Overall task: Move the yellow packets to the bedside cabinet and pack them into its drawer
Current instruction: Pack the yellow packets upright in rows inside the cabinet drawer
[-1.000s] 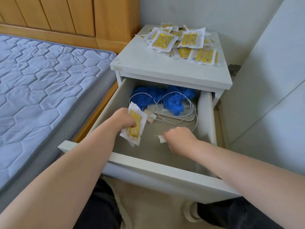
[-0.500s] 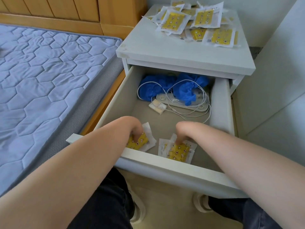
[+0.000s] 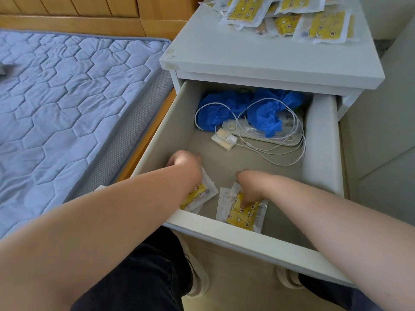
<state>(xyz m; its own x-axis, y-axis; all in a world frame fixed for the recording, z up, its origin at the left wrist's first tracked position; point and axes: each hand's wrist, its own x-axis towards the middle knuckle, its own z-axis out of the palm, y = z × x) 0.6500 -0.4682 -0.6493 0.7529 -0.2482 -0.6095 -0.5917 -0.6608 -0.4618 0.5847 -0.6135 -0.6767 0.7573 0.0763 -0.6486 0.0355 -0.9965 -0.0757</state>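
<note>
A quilted blue mattress [image 3: 67,97] lies beside a white bedside cabinet [image 3: 258,57], whose top carries a heap of yellow packets [image 3: 318,25]. Its drawer [image 3: 224,234] stands pulled out, with crumpled blue material [image 3: 267,117] and a white cable [image 3: 280,153] at the back. Near the front, the left grip [image 3: 185,163] hangs knuckles-up over one flat packet [image 3: 196,194], its fingers hidden, so I cannot tell its state. The right grip [image 3: 253,185] touches a second packet [image 3: 244,218] with its fingertips; whether it pinches cannot be told.
</note>
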